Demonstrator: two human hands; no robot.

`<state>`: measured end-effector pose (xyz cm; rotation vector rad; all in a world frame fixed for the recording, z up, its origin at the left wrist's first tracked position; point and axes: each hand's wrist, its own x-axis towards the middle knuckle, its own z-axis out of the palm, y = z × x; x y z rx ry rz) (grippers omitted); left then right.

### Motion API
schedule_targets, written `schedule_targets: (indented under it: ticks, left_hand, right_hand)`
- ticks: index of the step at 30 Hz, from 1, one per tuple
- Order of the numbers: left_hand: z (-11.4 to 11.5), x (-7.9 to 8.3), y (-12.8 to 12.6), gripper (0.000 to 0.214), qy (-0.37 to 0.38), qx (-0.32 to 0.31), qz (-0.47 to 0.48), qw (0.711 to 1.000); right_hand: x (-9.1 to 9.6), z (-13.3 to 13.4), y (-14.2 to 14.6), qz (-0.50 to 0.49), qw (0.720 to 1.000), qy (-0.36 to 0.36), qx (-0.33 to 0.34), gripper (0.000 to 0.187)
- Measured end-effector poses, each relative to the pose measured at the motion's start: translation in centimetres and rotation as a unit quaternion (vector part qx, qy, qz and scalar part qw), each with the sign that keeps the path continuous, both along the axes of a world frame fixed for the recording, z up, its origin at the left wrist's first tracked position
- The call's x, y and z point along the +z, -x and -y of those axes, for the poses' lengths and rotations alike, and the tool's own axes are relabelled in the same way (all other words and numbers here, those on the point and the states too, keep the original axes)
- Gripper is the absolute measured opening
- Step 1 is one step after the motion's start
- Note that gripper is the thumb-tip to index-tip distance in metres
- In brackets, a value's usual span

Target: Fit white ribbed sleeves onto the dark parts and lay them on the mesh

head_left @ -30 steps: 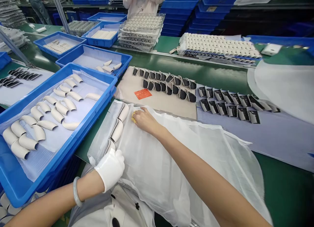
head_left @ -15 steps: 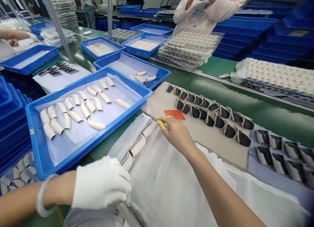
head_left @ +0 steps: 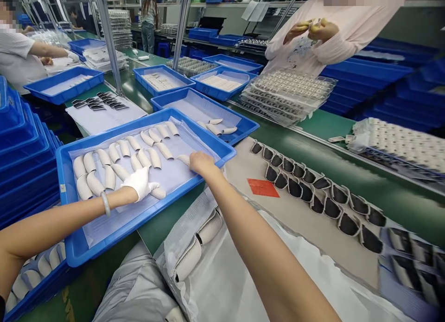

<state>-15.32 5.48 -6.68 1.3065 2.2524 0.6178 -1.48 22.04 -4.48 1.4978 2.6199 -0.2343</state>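
Observation:
My left hand [head_left: 138, 184], in a white glove, is over the blue tray [head_left: 83, 256] among curved, ribbed cream shell pieces. Its thumb looks spread from the fingers, beside one cream piece [head_left: 159, 192]; the other fingertips are partly hidden. At the tray's right side my right hand [head_left: 202, 163] is closed on the end of another cream shell piece [head_left: 183, 160], its fingertips hidden behind the hand. Several more shell pieces [head_left: 110, 177] lie in rows on the tray's white liner. Nearer me, other shell pieces [head_left: 189, 259] rest along a white cloth-like sheet [head_left: 222, 275].
Dark-faced pieces with pale rims [head_left: 295, 188] stand in rows on a beige sheet, near a red card [head_left: 263, 187]. Behind are another blue tray [head_left: 248, 127] and stacked clear trays [head_left: 285, 97]. Stacked blue trays [head_left: 24, 160] stand left. A co-worker in pale pink [head_left: 333, 39] stands across the bench.
Both hands have moved forward to the blue tray, the left from the white sheet, the right from near the red card. The right hand has closed on a shell piece. The view has shifted.

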Motion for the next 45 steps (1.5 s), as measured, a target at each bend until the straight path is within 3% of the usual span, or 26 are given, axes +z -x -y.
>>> schedule_targets:
  ticks: [3,6,9,13,14,16,18,19,22,27,31,34,43,45]
  left_hand:
    - [-0.7,0.2,-0.5,0.037,-0.038,0.019,0.055,0.998]
    - [-1.1,2.0,0.0,0.036,-0.061,0.032,0.12,0.99]
    - [-0.2,4.8,0.6,0.036,-0.085,0.025,0.189,0.978]
    - [2.9,7.8,0.2,0.031,-0.161,-0.022,0.339,0.927]
    - [3.7,8.3,-0.2,0.029,-0.168,-0.027,0.363,0.916]
    - [5.0,8.7,-1.2,0.023,-0.169,-0.015,0.389,0.906]
    - [5.9,8.9,-2.5,0.019,-0.174,0.01,0.409,0.896]
    - [6.3,8.9,-3.1,0.018,-0.177,0.02,0.415,0.892]
    - [7.0,8.7,-4.8,0.018,-0.175,0.04,0.407,0.895]
    - [7.9,8.1,-6.3,0.02,-0.181,0.034,0.321,0.929]
    - [8.4,7.6,-7.0,0.018,-0.214,-0.003,0.2,0.956]
    - [8.4,7.2,-7.1,0.002,-0.255,-0.029,0.151,0.955]
    - [7.9,7.9,-7.2,0.003,-0.295,-0.103,0.131,0.941]
    - [7.9,8.0,-7.3,0.003,-0.306,-0.114,0.118,0.938]
  right_hand:
    - [-0.1,-0.4,0.2,-0.008,1.0,0.021,-0.02,0.03]
    - [0.8,1.0,-0.5,-0.073,0.997,0.005,-0.037,0.032]
    - [2.4,3.9,-2.1,-0.179,0.983,0.013,-0.034,0.037]
    - [4.0,9.9,-5.0,-0.308,0.94,0.147,0.011,0.032]
    - [4.2,11.5,-5.6,-0.35,0.913,0.21,0.017,0.032]
    - [4.4,14.4,-6.7,-0.481,0.775,0.409,-0.017,0.035]
    - [4.4,16.7,-7.5,-0.536,0.666,0.517,-0.055,0.039]
    - [4.3,17.6,-7.8,-0.543,0.639,0.541,-0.07,0.04]
    - [4.2,19.3,-8.4,-0.543,0.604,0.575,-0.097,0.052]
    - [4.3,20.6,-9.1,-0.549,0.573,0.595,-0.123,0.069]
    - [3.8,21.7,-9.1,-0.557,0.577,0.581,-0.134,0.065]
    - [3.2,22.4,-9.0,-0.564,0.596,0.558,-0.123,0.055]
    - [4.1,23.1,-9.5,-0.579,0.589,0.552,-0.112,0.048]
    - [4.0,23.0,-9.5,-0.579,0.6,0.542,-0.109,0.041]
